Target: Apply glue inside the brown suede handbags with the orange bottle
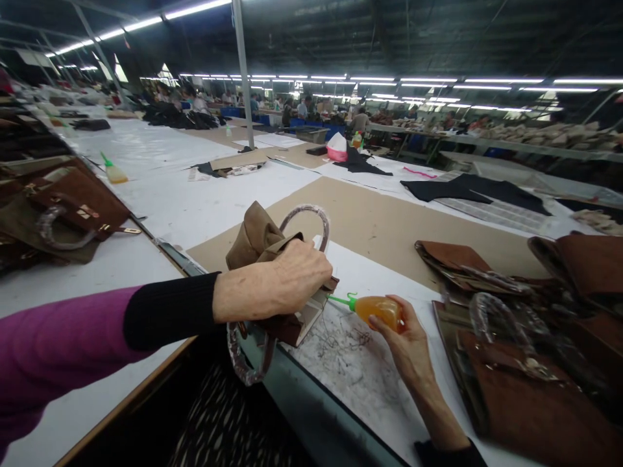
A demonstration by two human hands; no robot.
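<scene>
My left hand [299, 275] is closed on a brown and olive handbag [256, 237] at the table's edge. Plastic film wraps the bag's handles, one arching above my hand and the other hanging below it. My right hand [406, 337] grips a glue bottle [377, 311] of amber liquid, lying nearly level. Its thin green nozzle points left, at the bag's edge just under my left hand. Whether the tip touches the bag, I cannot tell. My left fingertips are hidden behind the hand.
Brown handbags [549, 389] lie piled at the right, more bags [73, 207] at the left. A second glue bottle [113, 170] stands on the left table. Loose threads [341, 344] litter the white surface below my hands. Black fabric pieces [474, 189] lie farther back. A metal post [243, 78] rises beyond.
</scene>
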